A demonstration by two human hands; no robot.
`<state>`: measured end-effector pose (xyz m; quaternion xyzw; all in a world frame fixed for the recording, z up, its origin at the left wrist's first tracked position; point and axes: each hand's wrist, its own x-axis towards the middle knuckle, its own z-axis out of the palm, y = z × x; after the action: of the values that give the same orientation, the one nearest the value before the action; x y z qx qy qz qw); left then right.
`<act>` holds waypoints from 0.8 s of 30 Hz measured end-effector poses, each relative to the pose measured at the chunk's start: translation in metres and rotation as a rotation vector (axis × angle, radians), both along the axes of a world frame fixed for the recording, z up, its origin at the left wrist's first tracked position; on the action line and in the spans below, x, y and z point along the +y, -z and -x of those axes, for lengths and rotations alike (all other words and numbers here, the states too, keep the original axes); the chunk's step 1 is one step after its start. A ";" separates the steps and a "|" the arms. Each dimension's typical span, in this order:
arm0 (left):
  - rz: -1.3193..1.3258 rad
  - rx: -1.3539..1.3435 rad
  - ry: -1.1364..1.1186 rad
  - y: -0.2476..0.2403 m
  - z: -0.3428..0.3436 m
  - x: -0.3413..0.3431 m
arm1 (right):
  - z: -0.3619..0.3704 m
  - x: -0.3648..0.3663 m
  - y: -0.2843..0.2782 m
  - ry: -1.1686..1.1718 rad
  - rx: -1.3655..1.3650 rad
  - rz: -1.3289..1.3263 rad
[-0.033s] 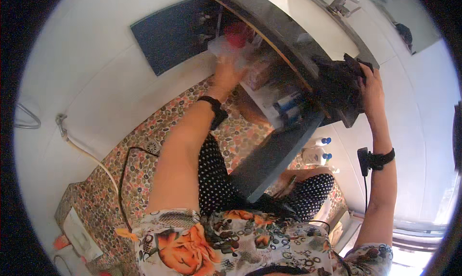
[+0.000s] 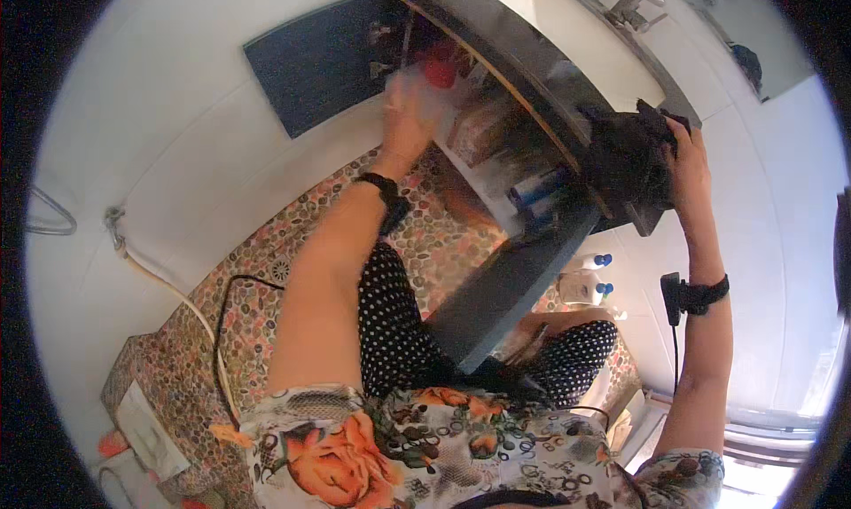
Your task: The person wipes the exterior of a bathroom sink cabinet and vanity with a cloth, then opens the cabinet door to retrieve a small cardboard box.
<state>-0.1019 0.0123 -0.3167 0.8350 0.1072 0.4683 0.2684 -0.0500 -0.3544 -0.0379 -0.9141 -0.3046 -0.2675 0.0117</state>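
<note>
Person crouched or seated on a pebble-patterned floor (image 2: 266, 287) before an open cabinet under a counter, dark door (image 2: 505, 287) swung out between the knees. Left hand (image 2: 406, 123) reaches into the cabinet interior, fingers spread around a clear plastic container (image 2: 417, 92) near a red-topped item (image 2: 441, 70); motion blur there, so I cannot tell whether the fingers are closed on it or only touching. Black band on the left wrist. Right hand (image 2: 687, 168) is up at the counter edge, fingers wrapped and clamped on a dark bundled cloth or bag (image 2: 625, 159) that rests against the edge — likely held there to keep it out of the way and off the floor while the other hand works inside. Shelf holds packets and blue-and-white tubes (image 2: 536, 190), crowded together, hard to identify. Two white bottles with blue caps (image 2: 594, 274) stand on the floor just beyond the door. A dark mat (image 2: 310, 66) lies on the white floor to the left. A white hose (image 2: 151, 270) runs along the wall; a black cable (image 2: 235, 305) trails over the pebble floor.
</note>
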 end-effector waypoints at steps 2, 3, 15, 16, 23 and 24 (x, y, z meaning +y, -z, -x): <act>-0.129 -0.100 -0.203 -0.028 0.023 0.049 | 0.000 0.000 -0.001 -0.012 0.007 -0.007; -0.208 -0.145 -0.295 -0.043 0.033 0.067 | -0.002 -0.004 -0.001 -0.011 0.005 -0.007; -0.300 0.445 -0.685 -0.120 0.074 0.190 | 0.003 -0.002 0.000 0.099 0.019 0.010; -0.303 0.443 -0.680 -0.125 0.075 0.187 | 0.004 -0.003 0.000 0.062 0.019 0.006; -0.131 0.470 -0.183 -0.131 0.101 0.122 | 0.001 -0.011 -0.002 0.154 0.039 0.021; -0.109 0.504 -0.177 -0.134 0.101 0.097 | 0.001 -0.011 -0.002 0.160 0.022 0.034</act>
<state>-0.2028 0.1096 -0.1823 0.9257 0.2179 0.2725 0.1460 -0.0507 -0.3659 -0.0357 -0.9385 -0.2348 -0.2522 -0.0220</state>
